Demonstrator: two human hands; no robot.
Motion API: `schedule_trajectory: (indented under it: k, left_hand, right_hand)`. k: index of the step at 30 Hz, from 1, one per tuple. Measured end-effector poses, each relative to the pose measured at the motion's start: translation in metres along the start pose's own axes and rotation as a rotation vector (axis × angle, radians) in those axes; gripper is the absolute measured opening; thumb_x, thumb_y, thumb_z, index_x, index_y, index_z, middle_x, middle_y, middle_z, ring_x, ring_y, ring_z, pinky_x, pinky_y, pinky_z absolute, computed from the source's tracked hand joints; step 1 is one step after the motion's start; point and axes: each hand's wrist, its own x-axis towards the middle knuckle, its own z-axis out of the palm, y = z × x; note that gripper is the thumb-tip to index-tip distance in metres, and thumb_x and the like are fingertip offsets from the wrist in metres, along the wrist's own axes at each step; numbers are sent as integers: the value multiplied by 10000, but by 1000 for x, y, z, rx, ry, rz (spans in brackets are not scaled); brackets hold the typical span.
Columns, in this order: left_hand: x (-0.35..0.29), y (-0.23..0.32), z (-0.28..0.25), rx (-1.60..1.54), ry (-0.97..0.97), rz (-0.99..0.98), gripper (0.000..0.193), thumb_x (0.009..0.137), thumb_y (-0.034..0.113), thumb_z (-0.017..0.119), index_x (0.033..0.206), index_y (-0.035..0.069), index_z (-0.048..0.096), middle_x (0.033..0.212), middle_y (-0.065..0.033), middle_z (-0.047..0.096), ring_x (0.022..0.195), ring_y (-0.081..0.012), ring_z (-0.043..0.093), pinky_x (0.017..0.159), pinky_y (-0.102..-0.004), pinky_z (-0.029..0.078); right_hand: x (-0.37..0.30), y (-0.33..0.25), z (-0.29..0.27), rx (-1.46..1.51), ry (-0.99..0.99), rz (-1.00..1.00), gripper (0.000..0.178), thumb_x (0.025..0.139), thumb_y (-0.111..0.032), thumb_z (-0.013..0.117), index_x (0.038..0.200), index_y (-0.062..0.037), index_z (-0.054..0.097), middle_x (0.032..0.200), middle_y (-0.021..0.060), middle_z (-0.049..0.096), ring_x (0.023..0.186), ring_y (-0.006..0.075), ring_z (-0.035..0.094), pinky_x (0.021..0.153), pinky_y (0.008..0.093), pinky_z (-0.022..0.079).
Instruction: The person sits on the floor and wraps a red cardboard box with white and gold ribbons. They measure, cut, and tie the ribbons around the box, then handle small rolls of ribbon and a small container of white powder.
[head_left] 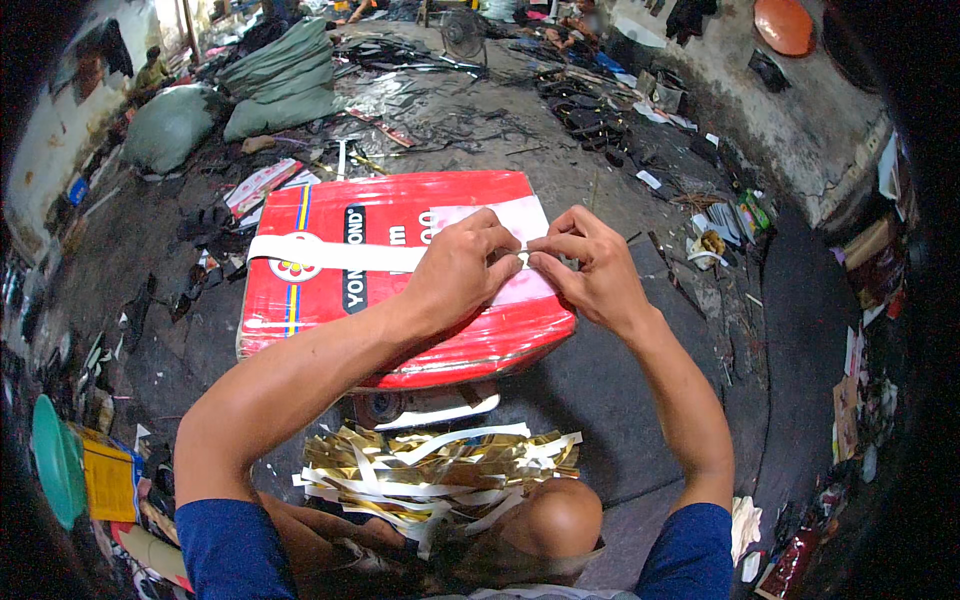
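Note:
A red cardboard box with a glossy, wrapped-looking surface lies in front of me. A flat white strap runs across its top from the left edge. My left hand is closed in a pinch on the strap, above the box's right half. Facing it, my right hand pinches the strap close by, with the fingertips of both hands almost touching. A small bit between the fingertips is too small to make out. The strap's part under my left hand is hidden.
Gold and white strips lie heaped between the box and my knees. Stuffed green sacks rest at the far left, a standing fan at the back. A yellow container and green basin stand left. Scraps litter the floor.

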Motion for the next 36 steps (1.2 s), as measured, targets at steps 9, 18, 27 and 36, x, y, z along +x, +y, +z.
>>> schedule_trajectory:
  k: [9, 18, 27, 36]
  left_hand:
    - [0, -5, -4, -148, -69, -55, 190, 792, 114, 807, 920, 3, 723, 863, -124, 651, 799, -250, 673, 699, -361, 529]
    - [2, -2, -5, -168, -83, -144, 211, 794, 122, 823, 944, 0, 738, 894, -119, 672, 813, -208, 665, 729, -340, 534]
    - [1, -5, -2, -154, -47, -127, 152, 812, 116, 794, 886, -1, 729, 861, -127, 665, 786, -224, 662, 705, -357, 528]
    - [3, -1, 5, -116, -21, -131, 119, 804, 107, 765, 844, -1, 731, 823, -130, 677, 761, -236, 677, 705, -354, 538]
  right_hand:
    - [1, 7, -10, 137, -104, -37, 167, 797, -127, 797, 941, -43, 779, 939, 113, 617, 868, 264, 655, 778, 370, 537]
    - [0, 2, -5, 152, -56, 99, 196, 777, -162, 835, 938, -57, 795, 922, 74, 612, 855, 213, 635, 742, 340, 522]
    - [-3, 4, 3, 230, 25, 178, 165, 789, -156, 835, 919, -61, 800, 916, 66, 611, 825, 167, 627, 681, 307, 514]
    - [-14, 30, 37, 553, 145, 412, 138, 787, -61, 786, 909, -43, 725, 881, -4, 557, 756, 91, 561, 644, 238, 462]
